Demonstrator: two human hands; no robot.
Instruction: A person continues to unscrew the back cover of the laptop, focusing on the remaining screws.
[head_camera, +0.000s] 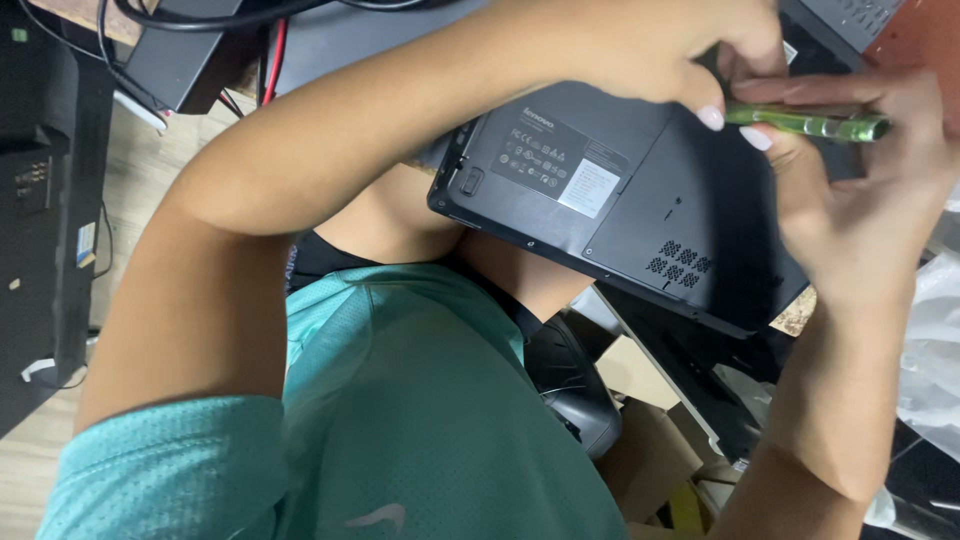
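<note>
A black laptop (600, 215) lies upside down in front of me, its underside with labels and vent holes facing up, resting partly over my lap. My right hand (850, 190) grips a green-handled screwdriver (810, 122) at the laptop's far right edge. My left hand (690, 50) reaches across from the left, fingertips pinching the same tool near its tip end. The screwdriver's tip is hidden behind my fingers.
Black equipment cases (40, 200) stand on the wooden floor at left, with cables (200, 15) at the top. Cardboard boxes (650, 440) and a dark rounded object (575, 390) sit below the laptop. Crumpled clear plastic (935, 350) lies at right.
</note>
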